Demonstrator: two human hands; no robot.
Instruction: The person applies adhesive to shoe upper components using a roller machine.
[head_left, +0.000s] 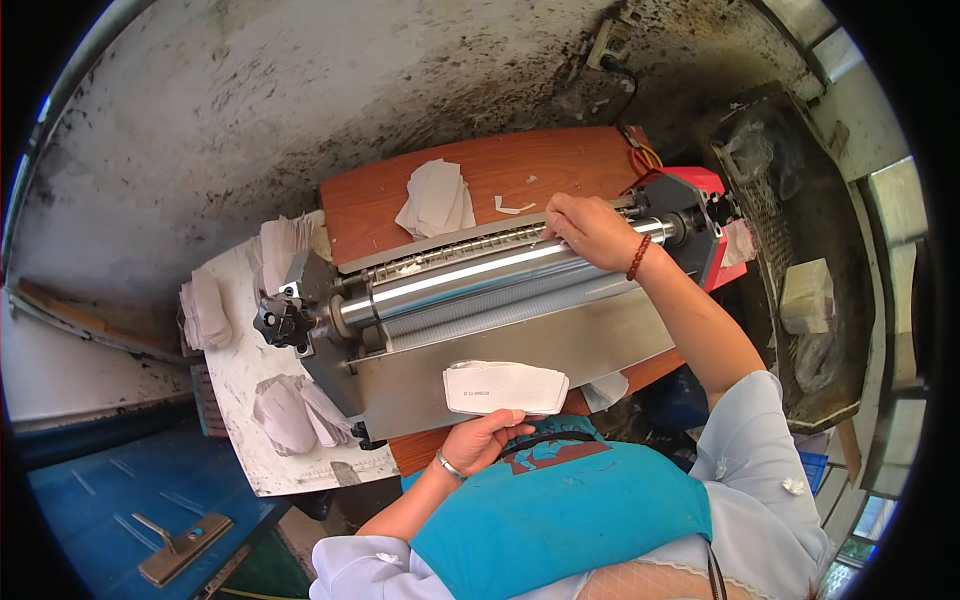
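My left hand (484, 441) grips a small stack of white cut pieces (505, 387), thumb on top, in front of the roller machine's flat metal plate (410, 395). The pieces have one rounded end and faint print. Across the machine lies a shiny steel roller (490, 285), with a ribbed roller (500, 312) on its near side. My right hand (592, 230) reaches over the steel roller near its right end. Its fingers are curled down at the far side, and whatever they pinch is hidden.
A pile of white pieces (437, 198) lies on the brown tabletop (370, 205) behind the machine. More pieces (290, 415) rest on the white board (250, 350) at left. Black knobs (282, 320) stick out at the machine's ends. A dark tray (835, 385) stands at right.
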